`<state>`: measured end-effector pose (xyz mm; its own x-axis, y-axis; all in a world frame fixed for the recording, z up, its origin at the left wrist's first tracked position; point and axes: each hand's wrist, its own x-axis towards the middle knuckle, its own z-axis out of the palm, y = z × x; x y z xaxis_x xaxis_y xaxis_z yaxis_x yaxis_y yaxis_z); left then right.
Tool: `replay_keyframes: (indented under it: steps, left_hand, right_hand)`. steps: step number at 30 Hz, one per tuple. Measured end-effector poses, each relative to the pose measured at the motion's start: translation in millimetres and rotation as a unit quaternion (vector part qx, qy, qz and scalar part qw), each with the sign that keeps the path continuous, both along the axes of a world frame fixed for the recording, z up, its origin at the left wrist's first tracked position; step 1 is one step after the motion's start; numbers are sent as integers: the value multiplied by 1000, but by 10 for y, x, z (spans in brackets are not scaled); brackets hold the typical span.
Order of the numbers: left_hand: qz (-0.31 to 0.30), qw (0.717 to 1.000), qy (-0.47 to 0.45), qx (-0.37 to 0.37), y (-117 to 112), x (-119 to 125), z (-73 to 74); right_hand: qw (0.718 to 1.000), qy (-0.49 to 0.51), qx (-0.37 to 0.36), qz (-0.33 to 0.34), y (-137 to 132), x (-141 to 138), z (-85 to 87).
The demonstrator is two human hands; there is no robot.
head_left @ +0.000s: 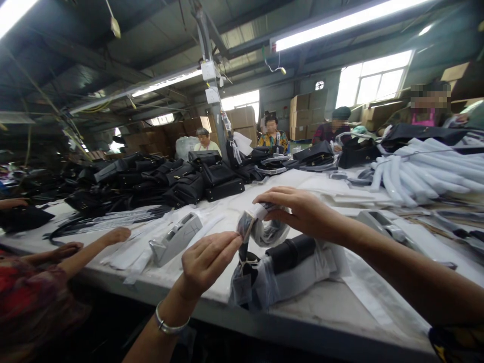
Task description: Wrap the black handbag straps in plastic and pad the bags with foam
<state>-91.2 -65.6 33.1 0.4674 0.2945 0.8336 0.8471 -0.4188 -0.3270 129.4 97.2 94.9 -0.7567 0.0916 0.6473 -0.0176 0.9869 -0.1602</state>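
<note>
A black handbag (291,254) lies near the table's front edge, partly covered in white sheet and clear film. Above it stands its looped handle (269,233), wrapped in translucent plastic. My left hand (212,257), with a silver bangle at the wrist, pinches the near left side of this handle with fingers pressed together. My right hand (298,209) comes over from the right, its fingers curled around the handle's top. The right thumb is partly visible; the exact grip under the fingers is hidden.
Tape dispensers (177,237) stand left and right of the handbag. Black bags (181,179) are heaped behind, and white foam tubes (427,171) lie at the right. A co-worker's hands (115,236) are at the left; other people sit across the table (151,295).
</note>
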Motion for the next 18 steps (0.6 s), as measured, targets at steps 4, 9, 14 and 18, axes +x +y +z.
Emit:
replay_keyframes:
  steps: [4,9,14,18]
  left_hand:
    - [4,1000,-11,-29,-14,15,-55]
    - [4,995,-32,-92,-54,-42,-183]
    - [-30,959,-201,-197,-38,6,-101]
    - [-82,848,-445,-278,55,167,111]
  right_hand:
    - [1000,23,-4,-9,9,18,-2]
    - [1000,-1,21,-14,32,47,30]
    - [998,-13,43,-35,13,53,71]
    - [998,-20,62,-27,4,53,107]
